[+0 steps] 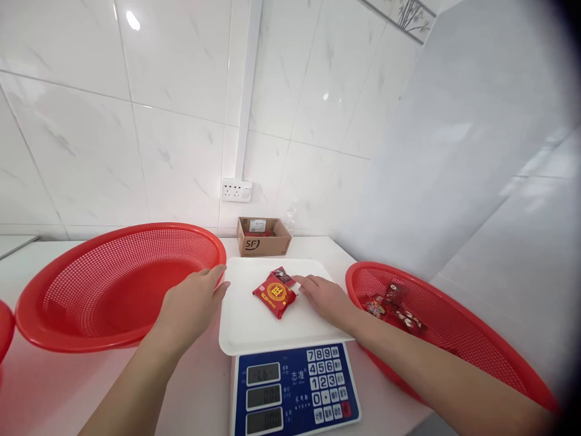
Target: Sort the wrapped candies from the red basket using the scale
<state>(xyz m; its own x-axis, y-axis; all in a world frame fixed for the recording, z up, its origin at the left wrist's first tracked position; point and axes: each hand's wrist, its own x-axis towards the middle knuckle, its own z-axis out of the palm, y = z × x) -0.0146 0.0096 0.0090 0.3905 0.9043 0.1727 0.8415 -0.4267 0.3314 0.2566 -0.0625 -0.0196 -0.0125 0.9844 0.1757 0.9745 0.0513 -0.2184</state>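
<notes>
Two snack packets lie on the white tray (245, 330) of a digital scale (299, 390). The larger red packet (276, 295) has a round yellow emblem and partly covers a smaller dark red packet (282, 275). My right hand (324, 298) reaches in from the right, its fingers stretched out and the tips at the smaller packet's right edge. Over on the left, my left hand (190, 306) is held beside the right rim of a red plastic basket (122, 284), thumb and forefinger apart with nothing visible between them. Its other fingers are mostly hidden.
At the right, another red basket (458, 321) holds several snack packets (403, 312). Behind the tray is a cardboard box (265, 244) with red contents, near a clear plastic bottle (291, 219). A wall socket (236, 191) sits above. Part of another red basket (5, 330) shows at the left edge.
</notes>
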